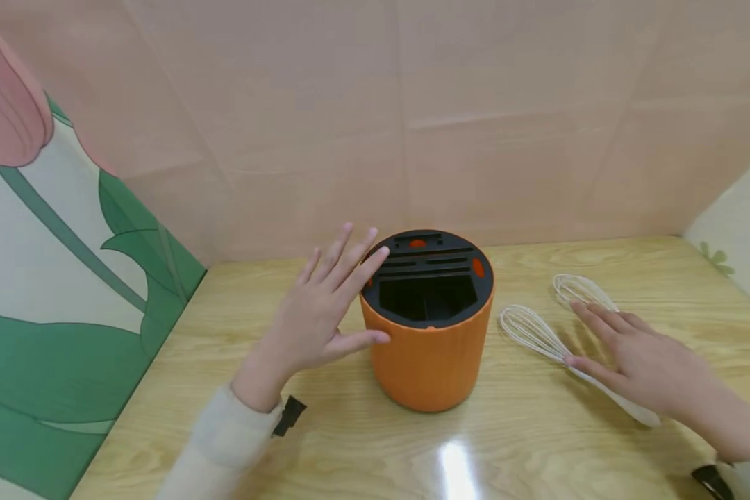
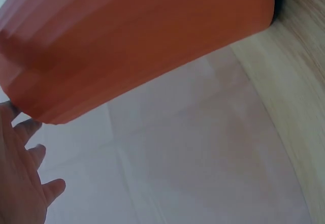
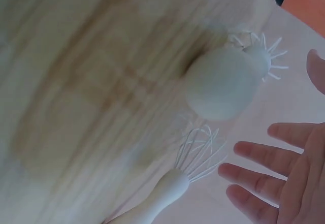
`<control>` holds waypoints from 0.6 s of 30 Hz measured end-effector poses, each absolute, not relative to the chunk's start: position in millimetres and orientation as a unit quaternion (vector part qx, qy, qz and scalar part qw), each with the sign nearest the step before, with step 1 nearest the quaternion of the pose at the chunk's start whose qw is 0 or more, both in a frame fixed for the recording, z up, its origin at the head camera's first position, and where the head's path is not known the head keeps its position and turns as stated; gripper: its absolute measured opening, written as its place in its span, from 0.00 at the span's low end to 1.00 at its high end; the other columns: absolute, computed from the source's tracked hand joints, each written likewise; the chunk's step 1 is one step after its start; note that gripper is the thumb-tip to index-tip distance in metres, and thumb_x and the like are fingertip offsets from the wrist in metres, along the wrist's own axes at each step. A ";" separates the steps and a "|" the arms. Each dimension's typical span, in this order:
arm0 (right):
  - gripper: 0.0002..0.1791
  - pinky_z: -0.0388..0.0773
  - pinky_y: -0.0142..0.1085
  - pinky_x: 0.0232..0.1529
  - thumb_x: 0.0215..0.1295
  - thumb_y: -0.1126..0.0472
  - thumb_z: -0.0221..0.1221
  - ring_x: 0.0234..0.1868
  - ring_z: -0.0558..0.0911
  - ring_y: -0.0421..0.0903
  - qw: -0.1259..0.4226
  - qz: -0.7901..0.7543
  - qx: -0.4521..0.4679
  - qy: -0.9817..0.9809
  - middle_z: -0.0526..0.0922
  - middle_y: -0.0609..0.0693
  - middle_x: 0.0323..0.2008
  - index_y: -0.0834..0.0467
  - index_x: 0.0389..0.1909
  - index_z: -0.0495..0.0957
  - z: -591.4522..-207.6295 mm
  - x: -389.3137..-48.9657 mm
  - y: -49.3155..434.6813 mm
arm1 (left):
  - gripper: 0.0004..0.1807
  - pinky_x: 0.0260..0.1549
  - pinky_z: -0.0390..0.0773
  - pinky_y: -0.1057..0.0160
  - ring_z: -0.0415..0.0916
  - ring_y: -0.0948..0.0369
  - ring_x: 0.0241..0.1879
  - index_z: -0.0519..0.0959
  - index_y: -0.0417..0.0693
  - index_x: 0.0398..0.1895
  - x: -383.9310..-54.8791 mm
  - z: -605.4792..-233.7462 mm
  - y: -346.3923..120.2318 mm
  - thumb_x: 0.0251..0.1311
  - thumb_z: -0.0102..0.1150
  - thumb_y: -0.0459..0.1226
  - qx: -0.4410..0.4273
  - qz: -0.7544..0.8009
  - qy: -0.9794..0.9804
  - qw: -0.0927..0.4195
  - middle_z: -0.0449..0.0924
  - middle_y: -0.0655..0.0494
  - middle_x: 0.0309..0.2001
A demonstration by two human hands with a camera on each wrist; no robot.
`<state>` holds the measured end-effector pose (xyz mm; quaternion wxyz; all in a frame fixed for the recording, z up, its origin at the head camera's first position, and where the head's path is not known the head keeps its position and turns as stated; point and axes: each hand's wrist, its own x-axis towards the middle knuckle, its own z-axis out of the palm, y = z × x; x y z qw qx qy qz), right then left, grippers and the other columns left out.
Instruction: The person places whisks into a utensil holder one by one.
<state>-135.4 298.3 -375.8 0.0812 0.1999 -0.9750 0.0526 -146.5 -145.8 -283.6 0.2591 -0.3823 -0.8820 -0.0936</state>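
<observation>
An orange cylindrical utensil holder [image 1: 428, 361] with a black slotted top [image 1: 396, 295] stands upright on the table. My left hand [image 1: 312, 319] is at its left side, fingers straight and spread near the rim; whether they touch it I cannot tell. The left wrist view shows the holder's orange wall [image 2: 137, 46] beside those fingers. Two white whisks lie to the right of the holder: a nearer whisk [image 1: 621, 401] and a farther whisk [image 1: 581, 286]. Above them hovers my right hand [image 1: 656, 361], its fingers extended and gripping nothing. Part of the farther whisk is hidden under that hand.
The wood-grain table [image 1: 350, 451] meets a pale pink backdrop [image 1: 350, 139] at its far edge. A flower-printed panel [image 1: 56, 278] borders the left side, and a white panel [image 1: 740, 236] the right. Dark straps show at both wrists.
</observation>
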 end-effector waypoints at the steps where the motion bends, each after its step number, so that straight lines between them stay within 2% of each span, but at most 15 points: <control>1: 0.49 0.75 0.71 0.43 0.64 0.35 0.60 0.60 0.67 0.83 0.075 0.053 0.200 -0.975 0.69 0.68 0.68 0.59 0.76 0.56 -375.7 -135.4 297.8 | 0.50 0.73 0.52 0.34 0.35 0.52 0.81 0.48 0.58 0.80 -146.7 -284.0 -144.7 0.61 0.28 0.75 -0.389 -0.097 -0.878 0.261 0.41 0.59 0.82; 6: 0.47 0.77 0.69 0.40 0.65 0.34 0.58 0.61 0.67 0.81 0.044 0.054 0.204 -0.976 0.69 0.69 0.67 0.59 0.76 0.58 -375.9 -135.4 292.4 | 0.48 0.74 0.60 0.44 0.42 0.53 0.80 0.56 0.52 0.78 -148.9 -285.5 -140.7 0.64 0.34 0.72 -0.435 -0.127 -0.849 0.270 0.52 0.54 0.79; 9: 0.47 0.80 0.66 0.36 0.65 0.33 0.58 0.61 0.70 0.79 0.040 0.051 0.209 -0.976 0.72 0.70 0.65 0.60 0.74 0.61 -376.1 -136.3 288.8 | 0.47 0.75 0.59 0.51 0.46 0.53 0.80 0.59 0.49 0.77 -151.3 -287.1 -138.9 0.65 0.36 0.71 -0.451 -0.142 -0.837 0.274 0.57 0.51 0.77; 11: 0.46 0.80 0.65 0.37 0.64 0.33 0.59 0.60 0.72 0.77 0.047 0.046 0.218 -0.974 0.74 0.70 0.63 0.61 0.73 0.63 -376.4 -137.6 286.5 | 0.47 0.75 0.60 0.53 0.47 0.53 0.79 0.60 0.49 0.76 -152.8 -288.4 -138.4 0.65 0.36 0.70 -0.452 -0.146 -0.836 0.275 0.59 0.51 0.77; 15: 0.45 0.79 0.65 0.46 0.62 0.34 0.62 0.56 0.76 0.75 0.061 0.034 0.240 -0.968 0.76 0.72 0.60 0.64 0.68 0.68 -376.9 -141.1 282.7 | 0.47 0.74 0.61 0.52 0.49 0.53 0.79 0.61 0.49 0.76 -154.7 -288.7 -137.9 0.65 0.36 0.71 -0.453 -0.148 -0.835 0.276 0.60 0.51 0.76; 18: 0.45 0.78 0.64 0.49 0.60 0.34 0.63 0.54 0.79 0.72 0.054 0.034 0.247 -0.967 0.78 0.72 0.57 0.65 0.65 0.71 -377.3 -143.6 280.4 | 0.47 0.74 0.63 0.52 0.49 0.53 0.79 0.61 0.49 0.76 -156.2 -287.6 -137.1 0.64 0.37 0.71 -0.455 -0.151 -0.834 0.274 0.61 0.52 0.76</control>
